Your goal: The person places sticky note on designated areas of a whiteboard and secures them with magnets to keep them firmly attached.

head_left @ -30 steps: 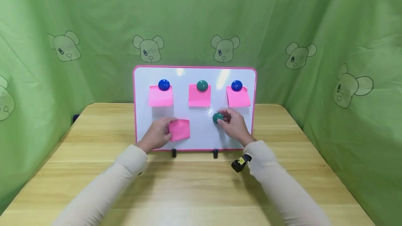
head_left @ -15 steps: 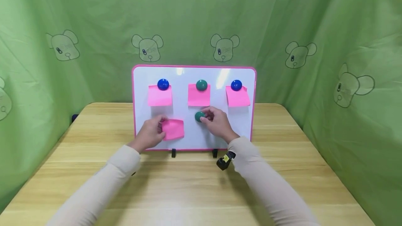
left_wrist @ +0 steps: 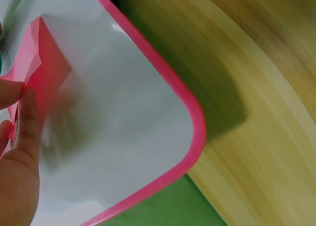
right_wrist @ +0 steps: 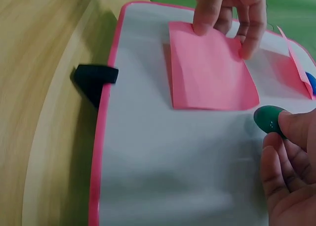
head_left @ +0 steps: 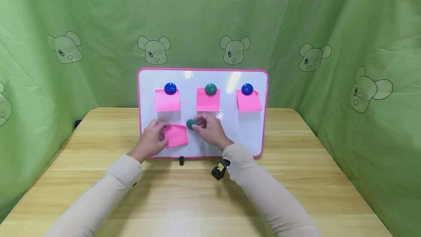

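Note:
My left hand (head_left: 150, 140) pinches a pink sticky note (head_left: 176, 136) by its left edge, in front of the lower left of the whiteboard (head_left: 245, 131). In the left wrist view that note (left_wrist: 52, 75) bends away from the fingers. My right hand (head_left: 211, 130) holds a round green magnet (head_left: 192, 124) between thumb and fingers, near the note's upper right corner. Seen from the right wrist, the green magnet (right_wrist: 269, 118) is just beside a corner of the note (right_wrist: 210, 72), with the right hand (right_wrist: 294, 157) behind it.
Along the board's top, three pink notes hang under a blue magnet (head_left: 170, 88), a green magnet (head_left: 211, 89) and another blue magnet (head_left: 247, 89). A black foot (head_left: 181, 160) supports the board on the wooden table (head_left: 184, 200). Green curtain (head_left: 197, 14) surrounds the table.
My right hand has moved left along the board with the green magnet, up close to the note. My left hand has shifted a little left with the note still pinched.

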A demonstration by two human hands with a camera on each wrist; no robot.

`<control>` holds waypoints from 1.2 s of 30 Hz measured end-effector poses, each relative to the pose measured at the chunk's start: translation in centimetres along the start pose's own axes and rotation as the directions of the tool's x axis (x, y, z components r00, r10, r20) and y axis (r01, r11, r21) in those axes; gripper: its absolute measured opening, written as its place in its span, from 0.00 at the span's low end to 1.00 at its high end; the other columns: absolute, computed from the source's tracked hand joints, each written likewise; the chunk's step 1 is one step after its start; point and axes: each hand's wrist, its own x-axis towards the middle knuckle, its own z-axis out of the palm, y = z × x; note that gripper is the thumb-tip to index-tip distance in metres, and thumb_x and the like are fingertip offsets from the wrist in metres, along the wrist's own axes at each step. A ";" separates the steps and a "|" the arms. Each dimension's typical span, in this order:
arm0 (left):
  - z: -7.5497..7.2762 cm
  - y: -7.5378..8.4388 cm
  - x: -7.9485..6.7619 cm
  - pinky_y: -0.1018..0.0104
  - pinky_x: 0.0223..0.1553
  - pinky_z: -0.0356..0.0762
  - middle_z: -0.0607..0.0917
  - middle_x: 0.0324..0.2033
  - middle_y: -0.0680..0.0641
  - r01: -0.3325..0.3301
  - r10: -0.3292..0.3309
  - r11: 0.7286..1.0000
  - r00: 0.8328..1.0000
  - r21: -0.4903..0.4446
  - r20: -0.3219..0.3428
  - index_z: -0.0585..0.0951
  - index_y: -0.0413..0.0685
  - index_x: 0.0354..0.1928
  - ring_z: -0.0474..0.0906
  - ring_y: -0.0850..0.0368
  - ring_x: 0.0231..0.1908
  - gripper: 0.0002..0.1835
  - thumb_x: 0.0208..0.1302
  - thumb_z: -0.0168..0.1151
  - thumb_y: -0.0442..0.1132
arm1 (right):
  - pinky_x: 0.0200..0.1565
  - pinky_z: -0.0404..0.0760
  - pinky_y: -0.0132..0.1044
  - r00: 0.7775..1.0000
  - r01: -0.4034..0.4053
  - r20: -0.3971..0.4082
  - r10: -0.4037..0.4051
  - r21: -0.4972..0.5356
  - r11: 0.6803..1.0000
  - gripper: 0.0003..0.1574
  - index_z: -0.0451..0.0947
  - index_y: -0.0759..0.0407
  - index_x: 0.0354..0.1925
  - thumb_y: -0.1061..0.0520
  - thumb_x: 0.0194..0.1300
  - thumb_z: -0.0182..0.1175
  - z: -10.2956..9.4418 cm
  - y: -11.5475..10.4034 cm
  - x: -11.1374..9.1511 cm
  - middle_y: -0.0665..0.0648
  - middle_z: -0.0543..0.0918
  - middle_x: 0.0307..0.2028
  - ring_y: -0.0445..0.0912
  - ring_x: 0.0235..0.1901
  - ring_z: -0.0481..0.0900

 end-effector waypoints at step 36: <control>0.2 -0.3 -0.1 0.61 0.40 0.83 0.75 0.38 0.43 0.048 -0.044 0.998 0.996 0.050 -0.076 0.78 0.37 0.39 0.81 0.48 0.39 0.07 0.58 0.62 0.25 | 0.34 0.77 0.30 0.999 0.049 -0.007 -0.049 -0.026 0.998 0.06 0.81 0.61 0.38 0.60 0.62 0.66 4.3 -2.9 0.4 0.52 0.82 0.30 0.42 0.29 0.77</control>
